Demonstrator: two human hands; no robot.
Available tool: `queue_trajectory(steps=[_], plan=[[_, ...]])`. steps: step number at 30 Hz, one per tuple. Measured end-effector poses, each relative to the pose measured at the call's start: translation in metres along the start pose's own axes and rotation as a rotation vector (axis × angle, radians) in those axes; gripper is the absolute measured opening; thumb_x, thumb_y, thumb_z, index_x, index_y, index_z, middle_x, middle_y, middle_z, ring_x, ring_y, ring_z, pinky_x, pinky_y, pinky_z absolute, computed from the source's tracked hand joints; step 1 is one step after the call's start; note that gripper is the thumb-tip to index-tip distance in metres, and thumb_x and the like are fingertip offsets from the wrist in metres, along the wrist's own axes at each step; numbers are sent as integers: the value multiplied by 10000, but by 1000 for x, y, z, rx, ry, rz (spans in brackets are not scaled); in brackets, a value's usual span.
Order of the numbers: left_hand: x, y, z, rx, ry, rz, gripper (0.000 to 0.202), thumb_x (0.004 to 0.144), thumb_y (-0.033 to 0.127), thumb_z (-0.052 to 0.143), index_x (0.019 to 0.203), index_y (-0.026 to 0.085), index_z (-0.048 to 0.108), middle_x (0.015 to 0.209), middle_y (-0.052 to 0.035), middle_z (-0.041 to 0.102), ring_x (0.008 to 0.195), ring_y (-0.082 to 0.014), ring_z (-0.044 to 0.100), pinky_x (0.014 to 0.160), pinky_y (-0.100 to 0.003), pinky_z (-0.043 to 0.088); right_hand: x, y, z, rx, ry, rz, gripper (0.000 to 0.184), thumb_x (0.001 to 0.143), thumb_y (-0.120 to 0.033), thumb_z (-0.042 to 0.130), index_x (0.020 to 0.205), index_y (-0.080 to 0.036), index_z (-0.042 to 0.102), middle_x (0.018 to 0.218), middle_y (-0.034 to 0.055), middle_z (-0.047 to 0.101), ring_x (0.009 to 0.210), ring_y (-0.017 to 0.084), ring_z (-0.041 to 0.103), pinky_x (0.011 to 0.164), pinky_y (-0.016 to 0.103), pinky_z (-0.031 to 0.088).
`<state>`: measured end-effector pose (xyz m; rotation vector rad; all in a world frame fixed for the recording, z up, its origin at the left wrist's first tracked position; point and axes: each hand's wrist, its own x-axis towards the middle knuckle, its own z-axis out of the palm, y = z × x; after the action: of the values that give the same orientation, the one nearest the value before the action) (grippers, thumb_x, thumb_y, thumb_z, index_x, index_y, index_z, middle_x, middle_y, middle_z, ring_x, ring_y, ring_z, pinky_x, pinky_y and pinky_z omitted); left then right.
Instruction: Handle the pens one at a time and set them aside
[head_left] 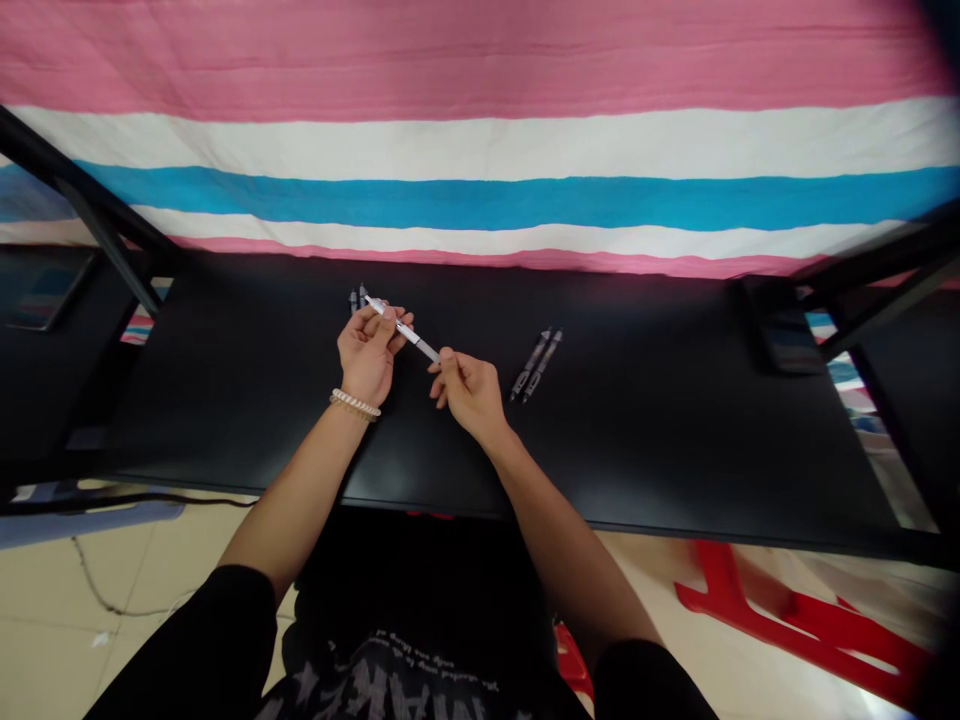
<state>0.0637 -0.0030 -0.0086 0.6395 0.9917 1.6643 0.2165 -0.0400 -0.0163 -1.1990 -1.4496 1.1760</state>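
Observation:
Between my two hands, over the black table, is a white pen (409, 334), slanting down from upper left to lower right. My left hand (369, 352) is closed around its upper part, thumb on top. The fingers of my right hand (471, 388) pinch its lower right end. Just beyond my left hand lie two pens (354, 299), partly hidden by it. To the right of my right hand, two more dark-and-clear pens (543, 366) lie side by side at a slant on the table.
The black table (660, 430) has dark metal frame bars (105, 240) at both ends. A dark phone-like slab (780, 325) lies at its right end. A striped cloth (480, 150) hangs along the back edge. A red plastic stool (795, 620) stands on the floor at lower right.

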Motion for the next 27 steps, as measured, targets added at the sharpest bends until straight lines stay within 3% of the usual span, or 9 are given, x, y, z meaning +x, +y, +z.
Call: queue_trajectory(steps=[3, 8, 12, 14, 16, 18, 21, 24, 27], plan=[[0, 0, 0, -1, -8, -2, 266, 766, 302, 856, 936, 194, 682, 925, -34, 750, 885, -162, 742, 859, -328, 595, 0, -1, 0, -16, 11, 0, 466, 930, -634, 551, 991, -185, 660, 686, 9, 696, 508, 114, 636, 508, 236, 513], [-3, 2, 4, -19, -9, -35, 255, 753, 269, 864, 927, 191, 695, 902, -28, 748, 853, -150, 737, 816, -292, 594, 0, -4, 1, 31, -50, 46, 483, 969, -634, 463, 917, -187, 636, 621, 0, 661, 461, 108, 599, 454, 220, 461], [-5, 8, 10, -65, -20, -92, 233, 760, 230, 857, 914, 193, 686, 888, -17, 739, 828, -136, 728, 804, -275, 587, -2, -4, 1, -6, -86, 3, 371, 976, -543, 512, 970, -192, 633, 638, -17, 651, 458, 103, 582, 473, 224, 451], [-6, 14, 13, -123, -35, -162, 199, 810, 296, 818, 904, 190, 677, 832, -8, 719, 743, -119, 707, 746, -262, 584, -3, -4, 3, -93, -92, -20, 307, 987, -464, 512, 944, -190, 641, 619, -21, 637, 461, 104, 570, 492, 230, 432], [-7, 22, 14, -207, -64, -252, 291, 893, 465, 705, 868, 178, 667, 662, 18, 631, 553, -88, 611, 589, -231, 540, -4, -4, 5, -218, -87, -81, 222, 953, -394, 577, 936, -188, 656, 632, -21, 638, 504, 109, 572, 532, 233, 416], [-7, 30, 14, -278, -78, -321, 460, 953, 599, 535, 807, 176, 644, 494, 63, 448, 388, -65, 422, 424, -205, 407, -5, -4, 7, -343, -129, -143, 170, 923, -351, 622, 931, -188, 671, 635, -27, 632, 529, 107, 556, 562, 234, 394], [-8, 39, 11, -317, -50, -375, 500, 1014, 550, 375, 742, 195, 597, 415, 89, 255, 324, -68, 227, 344, -207, 230, -8, -5, 11, -457, -210, -199, 147, 932, -327, 613, 932, -197, 681, 638, -36, 620, 544, 101, 529, 595, 231, 378], [-9, 43, 9, -307, -31, -383, 463, 1025, 457, 312, 743, 209, 583, 410, 85, 227, 328, -78, 175, 346, -212, 189, -9, -5, 12, -475, -217, -213, 153, 941, -330, 596, 934, -204, 683, 635, -40, 601, 547, 101, 519, 601, 227, 371], [-9, 42, 7, -270, -39, -357, 432, 1008, 474, 350, 750, 216, 581, 419, 86, 225, 337, -79, 161, 352, -214, 191, -9, -5, 12, -448, -210, -208, 171, 946, -349, 583, 935, -209, 680, 637, -40, 601, 538, 101, 517, 591, 226, 370]])
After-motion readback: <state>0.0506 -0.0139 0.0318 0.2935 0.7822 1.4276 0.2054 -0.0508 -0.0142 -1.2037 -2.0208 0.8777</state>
